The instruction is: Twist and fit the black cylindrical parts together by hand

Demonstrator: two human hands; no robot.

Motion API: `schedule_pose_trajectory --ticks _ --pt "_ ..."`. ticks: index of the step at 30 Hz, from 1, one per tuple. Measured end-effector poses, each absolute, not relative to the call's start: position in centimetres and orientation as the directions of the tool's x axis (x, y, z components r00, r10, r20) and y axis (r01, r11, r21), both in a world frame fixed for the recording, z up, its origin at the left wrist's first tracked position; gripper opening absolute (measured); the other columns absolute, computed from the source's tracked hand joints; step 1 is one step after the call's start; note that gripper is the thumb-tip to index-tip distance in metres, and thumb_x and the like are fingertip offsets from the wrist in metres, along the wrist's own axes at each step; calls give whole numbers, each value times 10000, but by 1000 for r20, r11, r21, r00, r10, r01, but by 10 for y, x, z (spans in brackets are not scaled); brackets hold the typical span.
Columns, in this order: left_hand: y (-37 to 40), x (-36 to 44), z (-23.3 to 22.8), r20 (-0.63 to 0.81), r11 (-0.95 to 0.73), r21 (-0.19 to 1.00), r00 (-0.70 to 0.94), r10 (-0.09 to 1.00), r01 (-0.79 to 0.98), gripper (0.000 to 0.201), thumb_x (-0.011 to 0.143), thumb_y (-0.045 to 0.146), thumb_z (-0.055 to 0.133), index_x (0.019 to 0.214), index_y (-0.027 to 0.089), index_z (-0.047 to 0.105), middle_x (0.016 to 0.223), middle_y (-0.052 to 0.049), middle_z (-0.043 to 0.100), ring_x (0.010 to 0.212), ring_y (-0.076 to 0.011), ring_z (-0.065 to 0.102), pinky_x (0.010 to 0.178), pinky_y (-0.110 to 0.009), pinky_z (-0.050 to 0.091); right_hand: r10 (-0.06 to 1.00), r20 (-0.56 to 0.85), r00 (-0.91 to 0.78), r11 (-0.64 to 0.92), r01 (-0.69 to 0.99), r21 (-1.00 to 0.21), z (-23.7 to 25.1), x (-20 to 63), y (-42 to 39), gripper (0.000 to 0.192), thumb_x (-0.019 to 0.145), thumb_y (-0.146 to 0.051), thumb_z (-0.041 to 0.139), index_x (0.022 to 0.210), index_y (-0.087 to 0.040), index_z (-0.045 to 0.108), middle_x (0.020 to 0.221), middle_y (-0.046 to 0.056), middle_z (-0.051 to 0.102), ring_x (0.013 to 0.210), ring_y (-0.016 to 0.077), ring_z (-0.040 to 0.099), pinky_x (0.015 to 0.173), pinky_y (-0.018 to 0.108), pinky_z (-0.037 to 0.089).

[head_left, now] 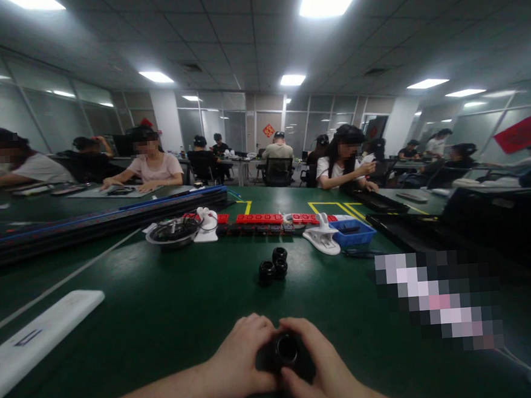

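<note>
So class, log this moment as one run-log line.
hands: both grip black ring part | three black parts lie ahead | green table

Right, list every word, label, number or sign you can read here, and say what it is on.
None can be read.
Red diamond sign on the far wall: character too small.
Red sign at right: no legible text.
Dark mark on the white flat device: blurred.
Black ring part between left hand and right hand: no marking seen.

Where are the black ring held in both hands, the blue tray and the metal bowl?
black ring (286,350), head view, on its rim.
blue tray (358,236), head view, front wall.
metal bowl (174,240), head view, near rim.
</note>
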State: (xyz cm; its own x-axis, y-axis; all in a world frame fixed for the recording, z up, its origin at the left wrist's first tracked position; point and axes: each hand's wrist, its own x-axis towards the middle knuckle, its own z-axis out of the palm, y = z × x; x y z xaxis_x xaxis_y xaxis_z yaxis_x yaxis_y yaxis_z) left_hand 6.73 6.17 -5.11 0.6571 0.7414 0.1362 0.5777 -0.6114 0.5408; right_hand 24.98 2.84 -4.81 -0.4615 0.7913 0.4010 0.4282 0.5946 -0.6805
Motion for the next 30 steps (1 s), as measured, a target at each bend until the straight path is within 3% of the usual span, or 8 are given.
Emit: schedule_pose_trajectory --ticks 4,8,11,17,21,25,27,30 --pt "62 67 -51 140 -613 548 660 738 569 454 611 452 709 963 214 548 946 -13 541 859 -210 471 761 -322 368 720 449 -529 671 364 -646 -48 250 28 650 630 -84 511 1234 -183 291 1198 117 472 1089 240 473 923 393 395" --pt "62 67 -52 148 -624 544 668 730 561 386 612 425 714 889 208 556 937 -7 545 857 -208 472 746 -308 368 813 391 -431 570 454 -684 -49 249 29 603 634 -177 616 1172 -148 344 1138 141 485 1038 264 488 886 416 416" --pt "61 68 -50 136 -620 530 664 735 578 372 613 390 712 898 210 555 928 -3 547 850 -206 473 742 -308 368 831 380 -407 546 461 -699 -46 248 28 478 642 -152 599 1082 -162 413 1028 106 526 940 233 528 826 381 454" --pt "61 68 -52 134 -618 512 655 744 597 491 608 466 703 996 217 533 928 -12 544 847 -210 475 752 -319 369 689 483 -540 693 299 -656 -43 250 27 601 647 -84 500 1209 -198 321 1151 95 489 1049 222 488 900 361 415" --pt "62 67 -53 158 -636 525 669 726 566 403 628 461 694 908 211 548 930 -8 545 852 -206 476 748 -311 366 767 453 -454 625 371 -687 -48 250 28 620 641 -167 598 1198 -177 326 1152 113 471 1047 246 476 898 385 409" --pt "61 67 -50 132 -619 526 663 737 583 359 612 408 714 864 208 554 915 -3 545 834 -203 475 716 -298 368 833 402 -380 547 459 -700 -49 250 29 441 636 -165 602 1042 -172 430 986 86 518 891 219 528 778 355 465" --pt "60 68 -48 126 -614 524 659 741 591 369 604 386 722 883 209 557 916 -2 545 837 -202 474 713 -296 367 815 425 -394 574 443 -688 -47 250 29 408 648 -117 546 1035 -183 434 973 73 529 885 204 533 782 341 464" --pt "60 67 -47 114 -606 517 653 748 604 428 592 404 727 931 211 553 920 -4 543 839 -203 472 727 -302 368 738 494 -460 663 358 -658 -45 251 29 535 649 -76 473 1156 -198 357 1080 78 515 989 205 512 862 348 429"
